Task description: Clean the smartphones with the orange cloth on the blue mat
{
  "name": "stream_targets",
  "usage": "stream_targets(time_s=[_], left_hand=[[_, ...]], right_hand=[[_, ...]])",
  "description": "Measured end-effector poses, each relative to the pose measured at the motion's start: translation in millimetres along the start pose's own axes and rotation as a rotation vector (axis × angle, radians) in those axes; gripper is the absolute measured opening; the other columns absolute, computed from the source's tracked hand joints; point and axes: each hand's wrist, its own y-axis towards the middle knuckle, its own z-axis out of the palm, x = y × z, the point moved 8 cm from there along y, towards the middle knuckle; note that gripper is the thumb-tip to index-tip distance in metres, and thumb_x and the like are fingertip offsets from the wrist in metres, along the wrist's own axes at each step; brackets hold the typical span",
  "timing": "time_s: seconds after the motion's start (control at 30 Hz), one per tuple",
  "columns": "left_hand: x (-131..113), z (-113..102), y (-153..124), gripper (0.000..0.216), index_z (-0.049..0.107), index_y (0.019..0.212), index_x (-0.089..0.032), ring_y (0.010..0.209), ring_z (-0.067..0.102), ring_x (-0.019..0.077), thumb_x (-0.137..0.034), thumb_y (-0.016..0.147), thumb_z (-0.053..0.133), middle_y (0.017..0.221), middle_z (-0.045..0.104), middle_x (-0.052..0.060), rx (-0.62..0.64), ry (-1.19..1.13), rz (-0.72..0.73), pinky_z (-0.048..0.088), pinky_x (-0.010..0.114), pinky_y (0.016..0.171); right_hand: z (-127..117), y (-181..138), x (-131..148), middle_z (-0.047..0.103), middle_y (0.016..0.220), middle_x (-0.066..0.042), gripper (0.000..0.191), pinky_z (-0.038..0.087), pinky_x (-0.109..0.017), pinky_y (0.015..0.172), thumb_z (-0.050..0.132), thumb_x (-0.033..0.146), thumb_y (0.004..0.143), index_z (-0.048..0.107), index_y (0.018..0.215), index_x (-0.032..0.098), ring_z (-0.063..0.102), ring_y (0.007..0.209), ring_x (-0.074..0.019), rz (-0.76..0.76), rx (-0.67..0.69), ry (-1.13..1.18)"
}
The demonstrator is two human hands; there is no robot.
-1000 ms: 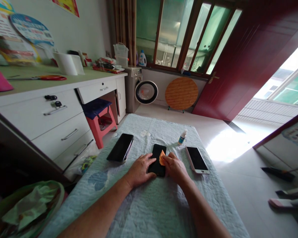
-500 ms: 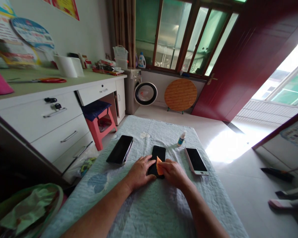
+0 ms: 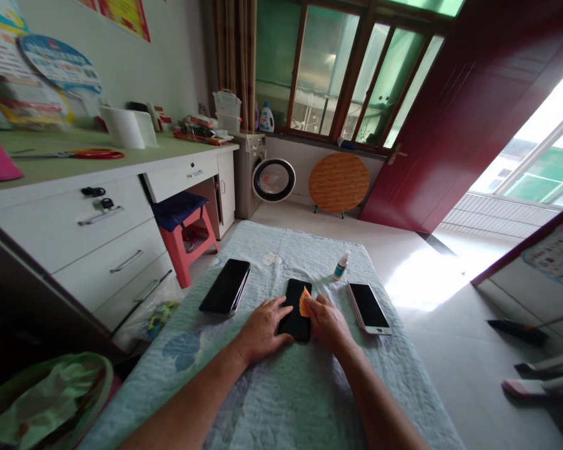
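Note:
A black phone (image 3: 296,306) lies face up in the middle of a pale quilted cloth (image 3: 281,387). My left hand (image 3: 261,328) rests flat on the phone's left edge, fingers spread. My right hand (image 3: 326,323) pinches a small orange cloth (image 3: 304,301) against the phone's screen. A larger black phone (image 3: 225,286) lies to the left. A white-framed phone (image 3: 369,307) lies to the right. A small dropper bottle (image 3: 341,265) stands behind the middle phone.
White drawers and a desk (image 3: 98,206) line the left side, with a red stool (image 3: 187,234) beneath. A green bag (image 3: 42,400) sits at lower left. A washing machine (image 3: 263,172) and round wooden board (image 3: 338,182) stand by the window. A broom (image 3: 520,331) lies on the floor at right.
My right hand slid the orange cloth down the screen, then back up to the phone's upper part. My left hand has stayed on the phone.

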Motion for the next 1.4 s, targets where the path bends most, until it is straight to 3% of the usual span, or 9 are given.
stream_targets(time_s=[0.13,0.53,1.03,1.4], left_hand=[[0,0,0,0.063,0.057,0.132,-0.020,0.131,0.044,0.0317,-0.038,0.074,0.073,0.144,0.047,0.014,0.009,-0.010,-0.003,0.034,0.047,0.111],[0,-1,1,0.065,0.057,0.132,-0.016,0.131,0.044,0.0321,-0.039,0.073,0.074,0.144,0.046,0.016,0.018,-0.017,-0.005,0.034,0.046,0.111],[-4,-4,1,0.065,0.058,0.131,-0.022,0.124,0.048,0.0344,-0.046,0.072,0.074,0.142,0.049,0.010,-0.012,-0.085,0.036,0.036,0.048,0.108],[0,0,0,0.065,0.058,0.131,-0.018,0.127,0.046,0.0334,-0.040,0.071,0.073,0.143,0.048,0.014,-0.033,-0.027,-0.011,0.035,0.046,0.110]], right_hand=[[-3,-6,11,0.056,0.084,-0.001,0.030,0.034,-0.022,0.066,0.038,0.032,0.099,0.067,0.095,0.025,0.053,0.073,-0.0117,-0.086,0.044,0.029],[-6,34,-13,0.058,0.093,-0.004,0.030,0.035,-0.023,0.065,0.034,0.026,0.098,0.062,0.108,0.023,0.056,0.076,-0.0127,0.065,0.044,-0.103],[11,69,37,0.060,0.101,-0.006,0.031,0.038,-0.024,0.063,0.033,0.026,0.097,0.063,0.107,0.021,0.059,0.076,-0.0148,-0.027,0.087,-0.215],[-4,45,-19,0.058,0.095,-0.004,0.032,0.036,-0.024,0.061,0.029,0.027,0.100,0.060,0.111,0.025,0.059,0.073,-0.0130,0.142,0.049,-0.218]])
